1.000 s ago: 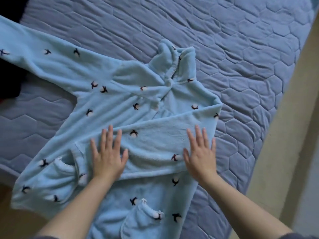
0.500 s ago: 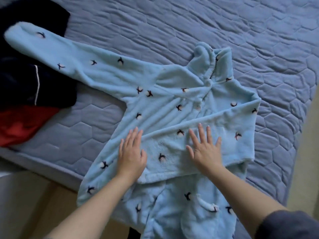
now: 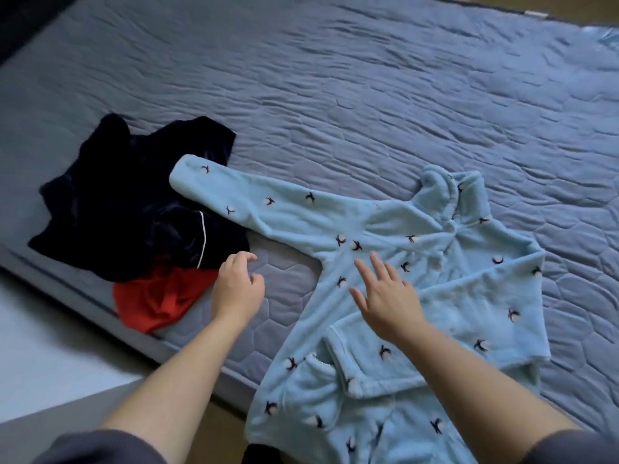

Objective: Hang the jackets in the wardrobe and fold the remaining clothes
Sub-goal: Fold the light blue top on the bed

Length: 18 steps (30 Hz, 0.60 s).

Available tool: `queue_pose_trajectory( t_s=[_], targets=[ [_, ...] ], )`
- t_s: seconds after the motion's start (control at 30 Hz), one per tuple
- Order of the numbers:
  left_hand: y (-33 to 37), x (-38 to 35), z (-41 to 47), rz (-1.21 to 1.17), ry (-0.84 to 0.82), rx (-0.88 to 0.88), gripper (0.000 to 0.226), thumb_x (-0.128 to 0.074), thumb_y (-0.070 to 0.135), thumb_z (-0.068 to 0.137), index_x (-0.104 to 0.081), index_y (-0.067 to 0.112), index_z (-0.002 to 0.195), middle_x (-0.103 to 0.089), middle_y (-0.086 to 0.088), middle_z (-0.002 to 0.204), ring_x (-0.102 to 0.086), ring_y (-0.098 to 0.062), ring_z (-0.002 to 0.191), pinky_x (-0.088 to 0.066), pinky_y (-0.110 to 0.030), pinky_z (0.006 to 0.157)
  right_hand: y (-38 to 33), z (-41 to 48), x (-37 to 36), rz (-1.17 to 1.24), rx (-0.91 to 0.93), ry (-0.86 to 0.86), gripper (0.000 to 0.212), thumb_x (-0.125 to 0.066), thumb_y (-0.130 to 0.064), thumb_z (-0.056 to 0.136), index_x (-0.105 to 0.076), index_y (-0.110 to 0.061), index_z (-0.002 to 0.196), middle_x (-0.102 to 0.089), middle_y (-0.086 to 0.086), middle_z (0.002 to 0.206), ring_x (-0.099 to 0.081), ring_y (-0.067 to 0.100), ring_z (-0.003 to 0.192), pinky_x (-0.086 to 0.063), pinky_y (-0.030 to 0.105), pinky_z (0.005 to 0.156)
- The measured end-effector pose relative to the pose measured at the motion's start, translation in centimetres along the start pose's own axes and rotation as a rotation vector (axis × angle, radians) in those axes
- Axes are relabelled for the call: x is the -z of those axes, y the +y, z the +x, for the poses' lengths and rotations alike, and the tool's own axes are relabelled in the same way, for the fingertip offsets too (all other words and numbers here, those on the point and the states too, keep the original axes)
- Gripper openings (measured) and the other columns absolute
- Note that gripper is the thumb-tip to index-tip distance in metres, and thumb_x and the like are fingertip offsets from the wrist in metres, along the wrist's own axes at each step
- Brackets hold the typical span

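Left hand (image 3: pixel 236 293) lifted off blue robe (image 3: pixel 469 296), fingers half-curled, empty, right hand (image 3: pixel 390 304) splayed over robe

Fleece top (image 3: pixel 385 229) is lying on bed (image 3: pixel 368 95), R side, hem hanging off front edge. Its sleeve (image 3: pixel 261 202) is reaching L, cuff touching clothes heap (image 3: pixel 127 212). L hand (image 3: pixel 236 293) is hovering btwn heap & top; R hand (image 3: pixel 388 303) over top.

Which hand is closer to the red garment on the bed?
Left. The left hand is just beside the red garment; the right hand is farther off, over the light blue robe.
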<state>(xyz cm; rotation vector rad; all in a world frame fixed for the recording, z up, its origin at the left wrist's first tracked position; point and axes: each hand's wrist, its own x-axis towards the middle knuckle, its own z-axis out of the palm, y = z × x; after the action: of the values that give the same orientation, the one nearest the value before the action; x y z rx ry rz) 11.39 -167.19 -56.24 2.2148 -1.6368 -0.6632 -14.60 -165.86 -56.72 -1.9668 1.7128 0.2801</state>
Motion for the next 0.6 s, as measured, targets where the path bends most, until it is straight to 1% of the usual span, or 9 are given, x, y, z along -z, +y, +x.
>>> queue_pose_trajectory(
  t_s=[0.13, 0.23, 0.3, 0.4, 0.47, 0.5, 0.53, 0.57, 0.6],
  targets=[
    [-2.2, 1.9, 8.3, 0.008, -0.081, 0.160, 0.036, -0.052, 0.015, 0.087, -0.051, 0.011, 0.123, -0.045, -0.011, 0.130, -0.047, -0.030, 0.117, -0.039, -0.038, 0.094, -3.9, 4.5, -0.4, -0.011, -0.017, -0.048, 0.057, -0.027, -0.049, 0.100, -0.012, -0.030, 0.151, 0.001, 0.000, 0.162, -0.010, 0.024, 0.147, -0.032, 0.046, 0.109],
    [-5.4, 3.8, 16.2, -0.040, -0.012, 0.242, 0.042, -0.055, 0.021, 0.087, -0.045, 0.011, 0.127, -0.040, -0.013, 0.134, -0.048, -0.033, 0.116, -0.040, -0.040, 0.093, -7.5, 10.3, -2.2, -0.012, -0.051, -0.080, 0.054, -0.033, -0.043, 0.099, -0.018, -0.027, 0.148, -0.006, 0.001, 0.160, -0.013, 0.027, 0.144, -0.035, 0.046, 0.106],
    [-7.7, 4.7, 20.9, -0.134, 0.076, 0.335, 0.050, -0.057, 0.021, 0.085, -0.038, 0.013, 0.131, -0.038, -0.012, 0.134, -0.051, -0.031, 0.105, -0.046, -0.039, 0.084, -9.9, 14.2, -4.1, 0.002, -0.066, -0.113, 0.056, -0.035, -0.039, 0.099, -0.016, -0.027, 0.149, -0.003, 0.001, 0.160, -0.008, 0.031, 0.145, -0.030, 0.049, 0.109],
    [-9.9, 4.7, 26.1, -0.439, 0.148, 0.622, 0.060, -0.062, 0.025, 0.082, -0.032, 0.013, 0.133, -0.044, -0.011, 0.126, -0.053, -0.026, 0.087, -0.052, -0.038, 0.070, -11.2, 17.9, -7.7, 0.054, -0.149, -0.217, 0.060, -0.035, -0.038, 0.098, -0.008, -0.031, 0.151, 0.008, 0.000, 0.161, 0.002, 0.034, 0.147, -0.021, 0.055, 0.113],
    [-10.5, 4.2, 28.0, -0.676, 0.118, 0.782, 0.055, -0.066, 0.023, 0.082, -0.036, 0.012, 0.126, -0.049, -0.009, 0.112, -0.058, -0.025, 0.083, -0.055, -0.036, 0.057, -10.8, 18.6, -9.7, 0.048, -0.186, -0.270, 0.062, -0.034, -0.040, 0.098, -0.003, -0.033, 0.152, 0.012, -0.001, 0.161, 0.003, 0.033, 0.147, -0.016, 0.056, 0.115],
    [-10.9, 3.9, 28.7, -0.747, 0.101, 0.810, 0.045, -0.068, 0.019, 0.082, -0.042, 0.010, 0.117, -0.052, -0.007, 0.103, -0.059, -0.024, 0.080, -0.052, -0.034, 0.050, -10.5, 18.8, -10.3, 0.041, -0.189, -0.280, 0.065, -0.035, -0.041, 0.097, -0.002, -0.034, 0.152, 0.013, -0.001, 0.161, 0.004, 0.033, 0.148, -0.015, 0.055, 0.115],
    [-11.0, 3.8, 29.0, -0.777, 0.081, 0.807, 0.032, -0.069, 0.016, 0.082, -0.047, 0.010, 0.104, -0.055, -0.006, 0.095, -0.060, -0.021, 0.075, -0.049, -0.031, 0.046, -10.3, 18.9, -10.4, 0.040, -0.190, -0.285, 0.067, -0.038, -0.043, 0.096, -0.001, -0.034, 0.152, 0.013, -0.002, 0.161, 0.003, 0.032, 0.148, -0.014, 0.055, 0.115],
    [-10.9, 3.7, 29.0, -0.780, 0.067, 0.782, 0.024, -0.069, 0.014, 0.082, -0.050, 0.011, 0.095, -0.057, -0.006, 0.090, -0.059, -0.019, 0.071, -0.048, -0.029, 0.046, -10.2, 19.0, -10.3, 0.049, -0.186, -0.287, 0.069, -0.041, -0.045, 0.095, -0.003, -0.035, 0.152, 0.012, -0.002, 0.161, 0.002, 0.031, 0.148, -0.013, 0.054, 0.115],
    [-10.5, 3.6, 28.8, -0.756, 0.058, 0.726, 0.020, -0.069, 0.014, 0.081, -0.053, 0.012, 0.093, -0.060, -0.006, 0.090, -0.060, -0.018, 0.071, -0.049, -0.029, 0.050, -10.1, 19.0, -9.8, 0.078, -0.178, -0.289, 0.070, -0.043, -0.046, 0.094, -0.005, -0.035, 0.152, 0.010, -0.003, 0.162, 0.000, 0.030, 0.148, -0.014, 0.052, 0.115]
  ],
)
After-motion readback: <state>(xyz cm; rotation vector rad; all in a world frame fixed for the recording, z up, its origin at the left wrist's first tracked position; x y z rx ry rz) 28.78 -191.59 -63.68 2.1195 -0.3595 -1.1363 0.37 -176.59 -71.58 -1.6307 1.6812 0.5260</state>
